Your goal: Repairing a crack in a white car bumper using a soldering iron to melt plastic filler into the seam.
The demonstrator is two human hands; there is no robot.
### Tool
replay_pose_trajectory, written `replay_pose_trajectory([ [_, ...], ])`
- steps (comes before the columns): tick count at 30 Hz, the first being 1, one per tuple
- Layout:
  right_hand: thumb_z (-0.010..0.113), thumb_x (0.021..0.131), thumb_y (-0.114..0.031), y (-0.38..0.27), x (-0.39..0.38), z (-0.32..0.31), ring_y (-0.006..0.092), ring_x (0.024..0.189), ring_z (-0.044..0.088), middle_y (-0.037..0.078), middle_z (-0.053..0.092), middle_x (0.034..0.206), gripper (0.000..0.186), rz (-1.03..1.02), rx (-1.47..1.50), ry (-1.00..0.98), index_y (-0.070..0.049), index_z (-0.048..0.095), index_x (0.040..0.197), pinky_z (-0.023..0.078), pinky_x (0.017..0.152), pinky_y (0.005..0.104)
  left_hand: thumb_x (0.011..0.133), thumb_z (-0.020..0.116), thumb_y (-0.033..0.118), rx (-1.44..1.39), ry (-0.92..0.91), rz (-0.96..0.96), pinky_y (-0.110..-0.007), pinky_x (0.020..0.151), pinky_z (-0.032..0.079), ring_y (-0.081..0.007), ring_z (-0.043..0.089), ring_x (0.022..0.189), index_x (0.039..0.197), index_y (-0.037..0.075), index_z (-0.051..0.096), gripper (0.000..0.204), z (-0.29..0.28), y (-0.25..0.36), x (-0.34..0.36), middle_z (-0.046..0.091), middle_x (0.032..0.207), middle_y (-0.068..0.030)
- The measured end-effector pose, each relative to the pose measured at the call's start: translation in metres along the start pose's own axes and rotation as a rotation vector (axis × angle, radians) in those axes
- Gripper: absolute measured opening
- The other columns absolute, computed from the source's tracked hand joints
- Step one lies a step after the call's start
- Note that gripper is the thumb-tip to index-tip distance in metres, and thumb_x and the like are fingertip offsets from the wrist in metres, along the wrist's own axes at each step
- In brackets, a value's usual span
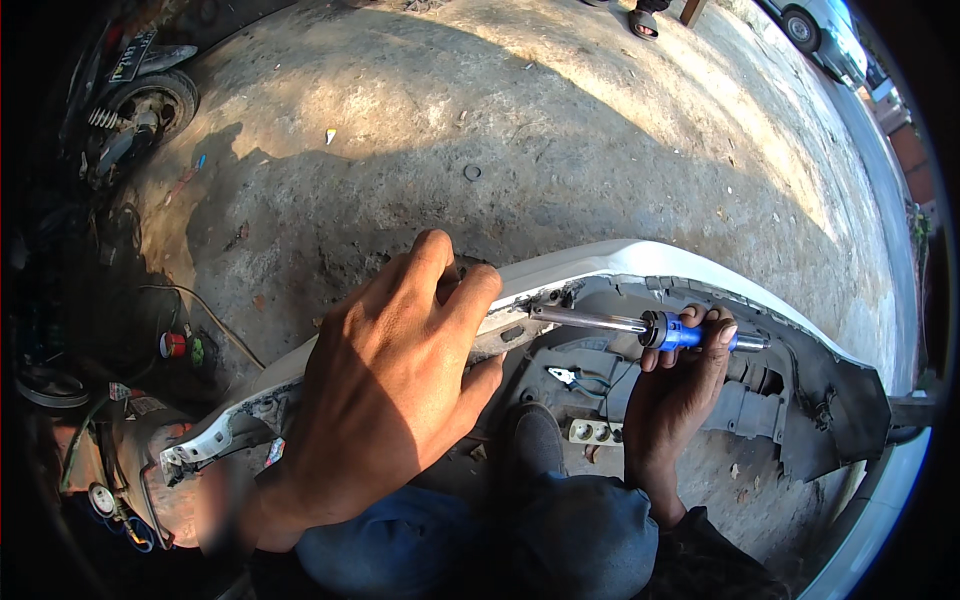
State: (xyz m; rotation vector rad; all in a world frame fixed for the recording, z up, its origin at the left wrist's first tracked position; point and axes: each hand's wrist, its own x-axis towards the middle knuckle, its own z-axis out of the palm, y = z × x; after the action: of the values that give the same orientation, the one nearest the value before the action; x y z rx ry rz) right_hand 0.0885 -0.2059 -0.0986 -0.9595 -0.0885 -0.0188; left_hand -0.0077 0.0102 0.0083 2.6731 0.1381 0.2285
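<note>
A long white car bumper (620,258) lies across in front of me, its grey inner side facing me. My right hand (685,385) is closed round the blue handle of what looks like a soldering iron (590,319). The iron's metal barrel points left, and its tip meets the bumper's inner edge beside a slotted tab. Over the left part of the bumper is my left hand (390,370), back up, fingers bent and apart, thumb near that tab. Nothing shows in it; its fingertips are partly hidden, and I cannot tell whether they touch the bumper.
Pliers (576,378) and a white socket strip (595,431) lie by my shoe (537,440). An orange tank with a gauge (102,499) stands at lower left, a red can (172,345) above it. A motorcycle wheel (155,105) is far left; another person's foot (644,26) shows at the top.
</note>
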Motion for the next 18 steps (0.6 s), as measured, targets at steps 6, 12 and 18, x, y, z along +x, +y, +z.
replay_pose_trajectory([
  [6,0.053,0.112,-0.038,0.0012,-0.0012,0.0015,0.0087,0.071,0.052,0.011,0.061,0.107,0.035,0.000,-0.020,-0.007,-0.006,0.052,0.124,0.056,0.060,0.0272,0.076,0.085,0.011,0.007,-0.002,0.008,-0.047,0.075,0.055,-0.0367,0.067,0.083,0.118,0.003,0.068,0.046,0.0010,-0.0025,0.0003,0.056,0.103,-0.0146],
  [12,0.054,0.112,-0.037,0.0006,-0.0018,0.0021,0.0085,0.070,0.053,0.011,0.061,0.107,0.032,-0.013,-0.016,-0.043,-0.007,0.051,0.123,0.056,0.060,0.0268,0.076,0.084,0.011,0.002,-0.007,0.008,-0.047,0.074,0.054,-0.0366,0.067,0.082,0.118,0.003,0.068,0.046,-0.0007,-0.0011,0.0006,0.056,0.103,-0.0145],
  [18,0.054,0.112,-0.037,-0.0017,-0.0021,0.0026,0.0084,0.070,0.053,0.011,0.060,0.107,0.032,-0.007,-0.011,-0.020,-0.008,0.051,0.123,0.057,0.060,0.0264,0.076,0.084,0.011,-0.010,-0.009,-0.001,-0.047,0.073,0.054,-0.0358,0.067,0.080,0.118,0.003,0.068,0.046,-0.0003,-0.0010,0.0000,0.056,0.103,-0.0145],
])
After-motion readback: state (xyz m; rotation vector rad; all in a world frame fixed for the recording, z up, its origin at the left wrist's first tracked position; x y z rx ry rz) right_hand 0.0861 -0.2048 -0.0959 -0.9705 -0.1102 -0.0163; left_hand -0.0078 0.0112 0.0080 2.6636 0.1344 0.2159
